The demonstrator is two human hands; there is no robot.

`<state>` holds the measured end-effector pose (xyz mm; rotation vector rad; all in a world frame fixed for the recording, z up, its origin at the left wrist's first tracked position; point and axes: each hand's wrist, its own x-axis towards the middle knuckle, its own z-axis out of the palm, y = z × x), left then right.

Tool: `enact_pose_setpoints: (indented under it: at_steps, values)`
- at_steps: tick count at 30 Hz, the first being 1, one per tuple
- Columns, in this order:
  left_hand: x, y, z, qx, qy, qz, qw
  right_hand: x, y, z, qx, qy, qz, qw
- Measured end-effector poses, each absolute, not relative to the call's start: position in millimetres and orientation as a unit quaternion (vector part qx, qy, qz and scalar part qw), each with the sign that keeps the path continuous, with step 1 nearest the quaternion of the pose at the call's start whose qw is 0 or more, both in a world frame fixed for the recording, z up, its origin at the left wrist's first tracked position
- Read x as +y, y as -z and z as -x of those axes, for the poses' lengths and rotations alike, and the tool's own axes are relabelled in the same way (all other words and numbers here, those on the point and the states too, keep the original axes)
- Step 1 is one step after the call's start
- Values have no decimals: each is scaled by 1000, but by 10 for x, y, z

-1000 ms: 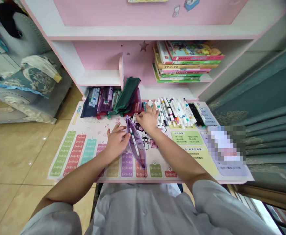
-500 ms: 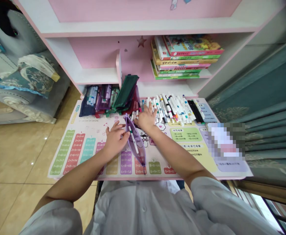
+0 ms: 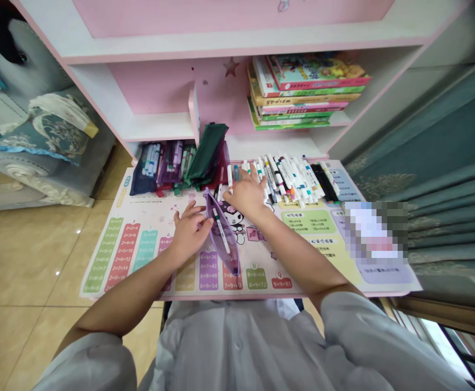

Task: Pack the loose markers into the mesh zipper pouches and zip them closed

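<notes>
My left hand (image 3: pixel 189 228) pinches the near-left edge of a purple mesh pouch (image 3: pixel 229 239), which gapes on the desk. One white marker (image 3: pixel 221 231) lies inside it. Over the left end of a wide row of white markers (image 3: pixel 292 176) is my right hand (image 3: pixel 246 193), its fingers spread and touching the pens. A single white marker (image 3: pixel 229 176) stands out just left of those fingers. Left of the row, several mesh pouches lie together: a dark blue one (image 3: pixel 137 176) and a purple one (image 3: pixel 166 174) with pens inside, and a dark green one (image 3: pixel 208 152) on top.
The desk mat (image 3: pixel 111 250) carries printed tables. Black markers (image 3: pixel 327 182) lie at the right end of the row. A stack of books (image 3: pixel 302 103) fills part of the shelf behind. A blurred-out phone-like object (image 3: pixel 371 231) is at the right edge.
My right hand has shifted slightly to the right, and a white marker now shows beside its fingers at the left. My left hand still holds the purple pouch.
</notes>
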<state>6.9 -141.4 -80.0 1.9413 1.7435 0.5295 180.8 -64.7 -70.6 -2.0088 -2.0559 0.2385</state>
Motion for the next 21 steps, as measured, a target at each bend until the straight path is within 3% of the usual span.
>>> enact_pose_setpoints:
  at_steps: [7, 11, 15, 21]
  values:
    - [-1423, 781, -63, 627, -195, -715, 240, -1220, 24, -1860, -767, -92, 617, 150]
    - [-1433, 771, -49, 627, -206, -711, 243, -1536, -151, -1815, -807, -111, 578, 50]
    - [-1441, 765, -34, 626, -209, -710, 245, -1625, -76, -1727, -829, -123, 544, -50]
    - [-1430, 764, -41, 626, -188, -721, 232, -1503, 284, -1567, -828, -108, 546, -67]
